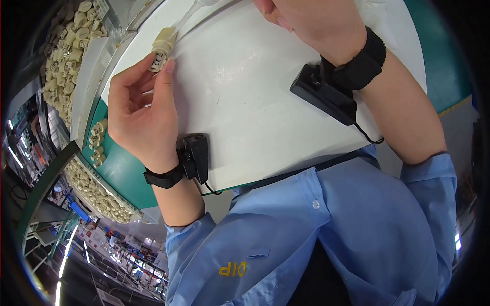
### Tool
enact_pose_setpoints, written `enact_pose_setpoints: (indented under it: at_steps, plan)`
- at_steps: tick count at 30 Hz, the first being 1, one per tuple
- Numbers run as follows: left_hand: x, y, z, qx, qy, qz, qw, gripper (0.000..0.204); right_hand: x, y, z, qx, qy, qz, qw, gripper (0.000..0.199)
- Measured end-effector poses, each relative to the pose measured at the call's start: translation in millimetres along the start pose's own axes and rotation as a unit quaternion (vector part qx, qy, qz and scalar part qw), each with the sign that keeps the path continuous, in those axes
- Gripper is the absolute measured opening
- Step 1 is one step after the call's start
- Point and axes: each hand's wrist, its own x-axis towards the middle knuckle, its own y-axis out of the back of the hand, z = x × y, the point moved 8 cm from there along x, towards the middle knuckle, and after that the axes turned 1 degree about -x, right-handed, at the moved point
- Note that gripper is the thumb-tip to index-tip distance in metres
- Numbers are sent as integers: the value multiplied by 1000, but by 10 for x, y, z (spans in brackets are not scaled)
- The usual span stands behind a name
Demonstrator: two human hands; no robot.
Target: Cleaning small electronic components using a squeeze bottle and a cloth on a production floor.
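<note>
My left hand (140, 115) pinches a small cream ceramic lamp socket (162, 47) between thumb and fingers, just above the white work board (245, 102). Thin white wires (186, 18) run from the socket's top toward the upper edge. At the top of the view my right hand (301, 20) is cut off by the frame; its fingertips are hidden, so what it holds cannot be seen. Both wrists wear black straps with small black boxes (195, 157).
A tray (64, 56) full of several cream sockets lies at the upper left. More sockets (97, 145) sit on the green table at the left, and another filled tray (97, 191) lies below. My blue shirt (316, 239) fills the lower part.
</note>
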Motion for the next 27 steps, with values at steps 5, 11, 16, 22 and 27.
enact_pose_setpoints:
  at_steps: [5, 11, 16, 22, 27]
  plan:
    - [-2, -7, -36, 3, 12, -3, 1000, 23, 21, 16, 1, 2, 7, -4, 1000, 20]
    - [-17, 16, -39, 1, 17, -9, 1000, 22, -11, -6, 9, -2, -17, 3, 1000, 20]
    - [-4, -3, -24, -2, 16, 0, 1000, 22, 3, 3, -14, -24, -6, 1, 1000, 20]
    - [-7, -6, -23, -4, 14, 3, 1000, 23, 11, 8, -37, -29, 18, -4, 999, 21]
    - [-7, 15, -17, -7, 12, 1, 1000, 24, -5, -1, -45, -17, 37, -10, 999, 21]
